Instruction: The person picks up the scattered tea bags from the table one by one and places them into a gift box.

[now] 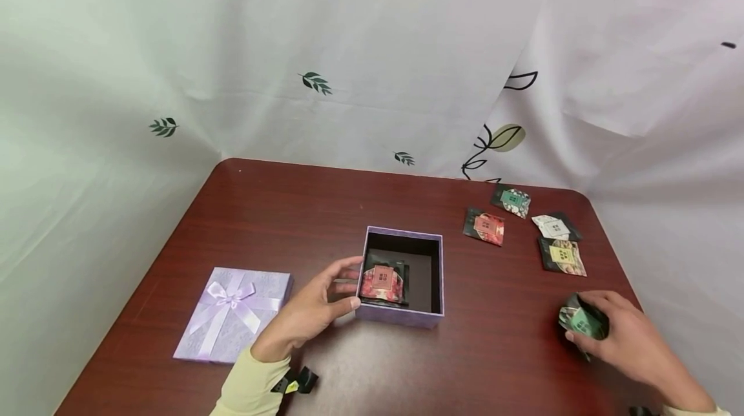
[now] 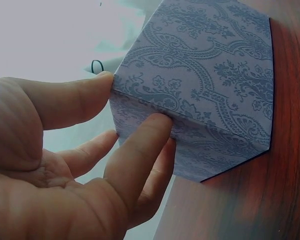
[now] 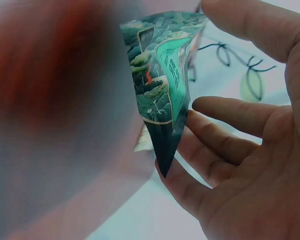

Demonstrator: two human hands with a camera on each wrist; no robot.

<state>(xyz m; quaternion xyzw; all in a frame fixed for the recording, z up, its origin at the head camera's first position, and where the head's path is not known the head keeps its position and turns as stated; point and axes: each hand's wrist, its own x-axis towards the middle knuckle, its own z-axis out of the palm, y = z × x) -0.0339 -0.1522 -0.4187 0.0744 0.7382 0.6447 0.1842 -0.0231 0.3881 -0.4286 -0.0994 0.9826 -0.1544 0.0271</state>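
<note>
An uncovered purple box (image 1: 401, 317) stands mid-table, its outside patterned in the left wrist view. Inside it, at the left, lies a black-and-red sachet (image 1: 382, 283). My left hand (image 1: 316, 312) touches the box's left side and near left corner, fingers extended and thumb at the corner. Over at the right of the table, my right hand (image 1: 630, 338) pinches a green-labelled sachet (image 1: 583, 323) between thumb and fingers. In the right wrist view that sachet (image 3: 160, 75) is bent, narrowing to a dark lower tip.
Left of the box lies a purple lid (image 1: 223, 322) with a ribbon bow. Toward the back right are a red sachet (image 1: 485, 227), a green sachet (image 1: 513, 200), a white sachet (image 1: 555, 228) and a yellow sachet (image 1: 564, 256). White curtains (image 1: 349, 61) hang behind the table (image 1: 279, 209).
</note>
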